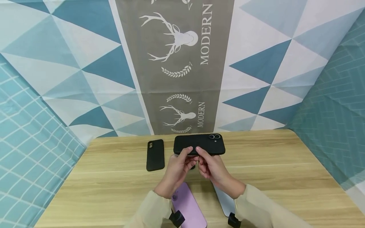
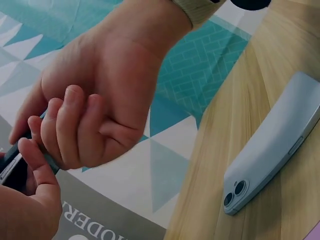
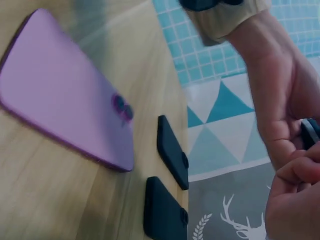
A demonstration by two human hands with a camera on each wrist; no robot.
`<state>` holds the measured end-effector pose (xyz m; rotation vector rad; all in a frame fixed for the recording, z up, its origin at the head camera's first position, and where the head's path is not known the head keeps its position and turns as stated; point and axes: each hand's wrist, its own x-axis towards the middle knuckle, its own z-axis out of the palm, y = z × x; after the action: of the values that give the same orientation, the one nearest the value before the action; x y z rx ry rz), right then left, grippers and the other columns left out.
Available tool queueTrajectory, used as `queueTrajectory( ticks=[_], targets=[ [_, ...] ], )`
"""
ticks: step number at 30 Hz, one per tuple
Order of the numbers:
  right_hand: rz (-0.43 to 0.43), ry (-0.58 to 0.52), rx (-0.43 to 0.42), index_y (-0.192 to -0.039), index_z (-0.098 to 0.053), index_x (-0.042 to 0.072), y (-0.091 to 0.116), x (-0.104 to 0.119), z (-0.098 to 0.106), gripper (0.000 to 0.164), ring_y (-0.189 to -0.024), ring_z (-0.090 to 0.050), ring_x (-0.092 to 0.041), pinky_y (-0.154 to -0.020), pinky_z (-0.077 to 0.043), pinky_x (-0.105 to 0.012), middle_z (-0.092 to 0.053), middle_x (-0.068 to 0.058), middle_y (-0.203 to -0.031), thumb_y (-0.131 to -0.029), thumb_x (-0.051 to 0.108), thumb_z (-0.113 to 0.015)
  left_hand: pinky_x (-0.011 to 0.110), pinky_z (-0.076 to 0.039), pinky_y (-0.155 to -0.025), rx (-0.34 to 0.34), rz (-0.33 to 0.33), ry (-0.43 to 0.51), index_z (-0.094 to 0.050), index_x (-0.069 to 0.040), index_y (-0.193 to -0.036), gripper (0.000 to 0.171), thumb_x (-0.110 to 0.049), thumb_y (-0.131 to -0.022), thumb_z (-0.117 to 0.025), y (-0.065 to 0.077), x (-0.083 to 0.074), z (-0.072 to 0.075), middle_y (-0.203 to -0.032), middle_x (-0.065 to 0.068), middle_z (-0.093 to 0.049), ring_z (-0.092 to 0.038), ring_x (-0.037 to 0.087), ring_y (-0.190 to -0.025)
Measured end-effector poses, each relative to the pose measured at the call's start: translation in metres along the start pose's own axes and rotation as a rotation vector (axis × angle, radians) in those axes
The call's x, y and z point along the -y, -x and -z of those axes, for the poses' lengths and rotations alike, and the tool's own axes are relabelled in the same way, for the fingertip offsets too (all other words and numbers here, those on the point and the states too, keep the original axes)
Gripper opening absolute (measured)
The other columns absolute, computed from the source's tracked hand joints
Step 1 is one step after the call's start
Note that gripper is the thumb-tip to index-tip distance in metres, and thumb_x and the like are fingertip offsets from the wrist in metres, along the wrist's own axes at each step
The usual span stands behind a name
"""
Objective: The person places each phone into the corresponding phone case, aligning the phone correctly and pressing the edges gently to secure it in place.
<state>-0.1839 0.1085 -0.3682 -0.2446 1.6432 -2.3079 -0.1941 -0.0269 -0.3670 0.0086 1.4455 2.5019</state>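
Note:
Both hands hold a phone in a black case sideways above the table, its back with two camera lenses facing away from the wearer. My left hand grips the lower edge, thumb pressed on the back and fingers curled beneath. My right hand grips the same edge from the other side, its thumb tip close beside the left one. In the left wrist view, the right hand appears large with curled fingers. In the right wrist view, the left hand hides most of the phone.
A purple phone lies below the left forearm. Partly under the right forearm is a light blue phone. One black phone case lies at the left; another black case is mostly hidden by the hands in the head view. Patterned cloth walls surround the wooden table.

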Motion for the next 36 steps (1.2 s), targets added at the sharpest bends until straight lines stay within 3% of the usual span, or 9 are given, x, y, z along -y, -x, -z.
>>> queueTrajectory(
  ticks=[6, 11, 14, 18, 23, 27, 32, 36],
  targets=[
    [0.056, -0.086, 0.018, -0.054, -0.045, 0.014, -0.002, 0.001, -0.001, 0.04, -0.034, -0.036, -0.005, -0.036, -0.028, -0.014, -0.039, 0.007, -0.042, -0.092, 0.023, -0.043, 0.016, -0.049, -0.061, 0.01, 0.024, -0.034, -0.059, -0.006, -0.082, 0.018, -0.024, -0.084, -0.058, 0.001, 0.0, 0.001, -0.066, 0.0, -0.061, -0.056, 0.007, -0.061],
    [0.106, -0.139, -0.011, -0.054, -0.045, 0.012, -0.001, 0.001, 0.002, 0.039, -0.034, -0.034, -0.006, -0.035, -0.028, -0.015, -0.04, 0.006, -0.042, -0.093, 0.017, -0.041, 0.017, -0.049, -0.06, 0.036, 0.045, -0.056, -0.055, -0.003, -0.091, 0.032, -0.035, -0.086, -0.053, 0.003, -0.004, 0.006, -0.071, -0.001, -0.062, -0.056, 0.008, -0.062],
    [0.117, -0.132, -0.019, -0.053, -0.042, 0.011, -0.001, 0.001, 0.007, 0.04, -0.033, -0.032, -0.008, -0.034, -0.024, -0.018, -0.038, 0.005, -0.041, -0.092, 0.016, -0.041, 0.017, -0.049, -0.059, 0.02, 0.067, -0.09, -0.055, -0.004, -0.092, 0.036, -0.039, -0.085, -0.053, 0.005, -0.008, 0.012, -0.073, 0.0, -0.064, -0.057, 0.008, -0.062],
    [0.135, -0.094, -0.01, -0.052, -0.039, 0.01, -0.001, 0.0, 0.011, 0.041, -0.031, -0.03, -0.009, -0.032, -0.019, -0.021, -0.034, 0.003, -0.039, -0.092, 0.018, -0.042, 0.015, -0.049, -0.058, 0.013, 0.097, -0.144, -0.058, -0.005, -0.085, 0.029, -0.033, -0.085, -0.056, 0.006, -0.012, 0.016, -0.073, 0.002, -0.065, -0.057, 0.007, -0.061],
    [0.077, -0.045, -0.021, -0.052, -0.04, 0.013, -0.002, 0.0, 0.006, 0.043, -0.03, -0.033, -0.006, -0.032, -0.025, -0.016, -0.035, 0.005, -0.037, -0.092, 0.028, -0.044, 0.014, -0.048, -0.057, 0.045, 0.066, -0.13, -0.064, -0.008, -0.076, 0.024, -0.027, -0.087, -0.054, 0.005, -0.014, 0.017, -0.07, 0.0, -0.065, -0.056, 0.005, -0.059],
    [0.01, -0.008, 0.031, -0.054, -0.043, 0.014, -0.004, -0.001, -0.001, 0.043, -0.031, -0.035, -0.005, -0.033, -0.029, -0.015, -0.038, 0.007, -0.038, -0.091, 0.035, -0.044, 0.013, -0.048, -0.056, 0.094, 0.056, -0.132, -0.065, -0.01, -0.078, 0.023, -0.027, -0.087, -0.054, 0.005, -0.014, 0.017, -0.065, -0.002, -0.062, -0.055, 0.004, -0.059],
    [0.049, -0.037, 0.058, -0.054, -0.041, 0.012, -0.005, -0.003, -0.006, 0.042, -0.032, -0.034, -0.005, -0.035, -0.028, -0.015, -0.037, 0.006, -0.039, -0.092, 0.03, -0.046, 0.014, -0.048, -0.056, 0.126, 0.083, -0.155, -0.064, -0.01, -0.079, 0.027, -0.033, -0.087, -0.054, 0.005, -0.014, 0.016, -0.064, -0.002, -0.061, -0.056, 0.006, -0.059],
    [0.056, -0.025, 0.002, -0.053, -0.04, 0.012, -0.007, -0.003, -0.004, 0.042, -0.032, -0.033, -0.005, -0.035, -0.027, -0.015, -0.036, 0.006, -0.039, -0.091, 0.029, -0.048, 0.015, -0.048, -0.056, 0.105, 0.114, -0.233, -0.063, -0.007, -0.078, 0.033, -0.04, -0.083, -0.057, 0.004, -0.017, 0.019, -0.067, -0.001, -0.063, -0.057, 0.008, -0.059]
  ],
)
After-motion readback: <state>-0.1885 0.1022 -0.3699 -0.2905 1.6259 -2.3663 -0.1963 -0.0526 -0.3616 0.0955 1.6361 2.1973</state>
